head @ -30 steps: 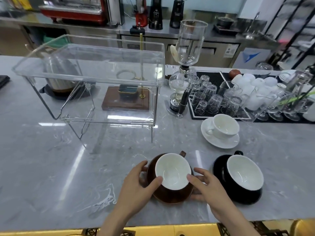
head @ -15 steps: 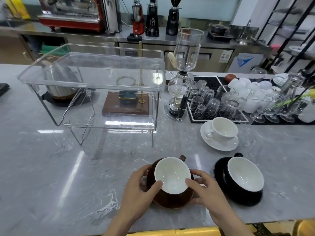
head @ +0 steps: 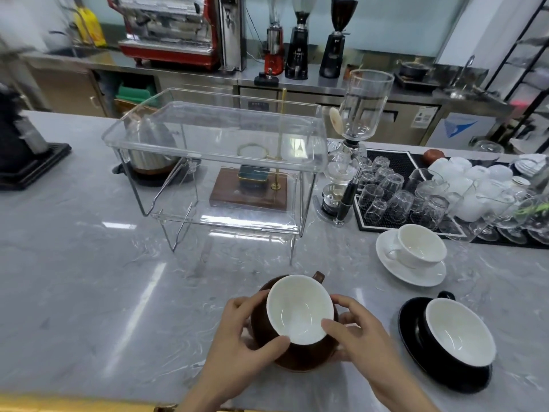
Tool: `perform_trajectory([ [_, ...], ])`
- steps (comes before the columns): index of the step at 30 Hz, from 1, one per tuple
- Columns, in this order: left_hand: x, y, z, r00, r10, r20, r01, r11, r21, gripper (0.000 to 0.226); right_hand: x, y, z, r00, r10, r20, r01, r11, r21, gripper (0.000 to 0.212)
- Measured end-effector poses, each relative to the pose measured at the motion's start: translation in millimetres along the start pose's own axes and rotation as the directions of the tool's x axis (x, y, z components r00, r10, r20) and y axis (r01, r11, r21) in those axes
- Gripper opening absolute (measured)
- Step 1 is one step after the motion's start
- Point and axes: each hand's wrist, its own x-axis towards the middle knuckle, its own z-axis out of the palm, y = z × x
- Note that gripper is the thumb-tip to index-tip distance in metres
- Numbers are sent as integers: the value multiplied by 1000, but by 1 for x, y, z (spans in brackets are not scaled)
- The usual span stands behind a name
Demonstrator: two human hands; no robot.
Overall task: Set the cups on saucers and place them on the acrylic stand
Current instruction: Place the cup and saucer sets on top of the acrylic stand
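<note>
Brown cup (head: 298, 310) sits on brown saucer (head: 297, 356), bottom center of frame. Left hand (head: 237, 343) & right hand (head: 361, 337) both curl round the set's sides, thumbs at the cup rim. Black cup (head: 459, 333) on black saucer (head: 416, 337), lower right. White cup (head: 420, 245) on white saucer (head: 398, 270), mid right. Acrylic stand (head: 214, 138) at center, well above, on grey counter (head: 89, 278). Glasses on mat (head: 395, 171), upper right.

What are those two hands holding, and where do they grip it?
The brown cup on its saucer, held from both sides: left hand and right hand, thumbs at its near rim.
</note>
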Motion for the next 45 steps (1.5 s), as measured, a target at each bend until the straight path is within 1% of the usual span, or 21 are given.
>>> perform_trajectory([
  [4,-4,3,-10,996,88,3,-88,995,40,88,-2,-11,7,997,-41,59,45,997,-65,53],
  [6,-6,2,-15,993,118,-1,-117,992,56,95,-3,-15,11,995,-59,78,69,990,-120,59],
  [9,-7,1,-23,992,127,1,-127,986,107,105,-3,-19,13,987,-98,124,120,977,-179,70],
  [12,-9,0,-30,992,125,-3,-123,982,142,109,-5,-27,18,979,-132,156,162,967,-196,78],
  [19,-11,10,-48,984,167,-55,-155,972,177,111,-9,-46,30,962,-206,182,236,958,-164,72],
  [30,-6,44,-83,967,241,-83,-214,945,249,118,-7,-89,52,921,-334,202,358,929,-91,64],
  [38,-9,83,-115,936,335,-111,-288,906,310,124,-19,-129,62,887,-405,224,422,906,-35,71],
  [45,-16,118,-136,930,348,-119,-294,897,332,123,-34,-163,62,849,-463,254,487,873,-36,75],
])
